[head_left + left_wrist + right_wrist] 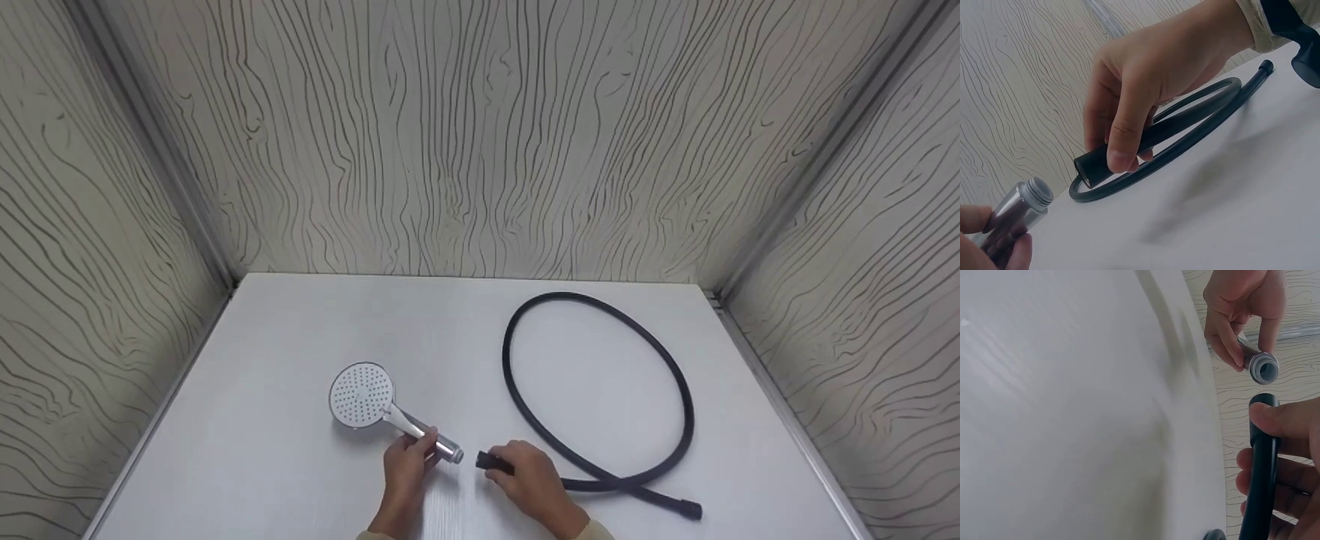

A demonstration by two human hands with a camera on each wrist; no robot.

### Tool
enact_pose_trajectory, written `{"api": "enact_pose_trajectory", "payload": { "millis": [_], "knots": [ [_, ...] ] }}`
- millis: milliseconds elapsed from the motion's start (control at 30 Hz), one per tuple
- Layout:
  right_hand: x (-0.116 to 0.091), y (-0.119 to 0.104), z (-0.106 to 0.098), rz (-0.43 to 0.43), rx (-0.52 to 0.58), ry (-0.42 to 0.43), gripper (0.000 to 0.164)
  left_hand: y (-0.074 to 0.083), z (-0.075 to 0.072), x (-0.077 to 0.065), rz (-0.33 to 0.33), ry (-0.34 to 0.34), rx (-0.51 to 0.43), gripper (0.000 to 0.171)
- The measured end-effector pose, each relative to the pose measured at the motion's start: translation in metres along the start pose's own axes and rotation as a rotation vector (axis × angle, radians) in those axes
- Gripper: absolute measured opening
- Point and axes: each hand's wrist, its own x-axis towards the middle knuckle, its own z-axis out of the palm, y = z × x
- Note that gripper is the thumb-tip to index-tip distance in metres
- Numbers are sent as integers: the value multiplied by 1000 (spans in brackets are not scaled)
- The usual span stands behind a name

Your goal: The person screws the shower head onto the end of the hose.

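Note:
A shower head (361,395) with a round, dotted white face is held by its silver handle in my left hand (406,466). The handle's threaded end (1038,191) points toward the hose. My right hand (531,480) grips the black shower hose (689,405) just behind its end fitting (1264,400), thumb on one side and fingers on the other. A small gap separates the fitting from the threads in every view. Much of the handle is hidden behind my left fingers in the left wrist view.
The hose makes one big loop on the white table (285,322) at the right and crosses itself. Its other end fitting (691,510) lies near the front right. Wood-grain panels (465,150) rise behind the table and on both sides.

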Motion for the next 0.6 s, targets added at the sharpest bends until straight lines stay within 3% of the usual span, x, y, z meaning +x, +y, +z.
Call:
{"api": "enact_pose_trajectory", "payload": {
  "millis": [233,600],
  "knots": [
    [0,0,0,-14,2,1,14,-4,4,-2,-25,-24,41,58],
    [0,-1,0,-19,24,-7,13,-10,10,-4,-38,2,77,53]
  ]
}}
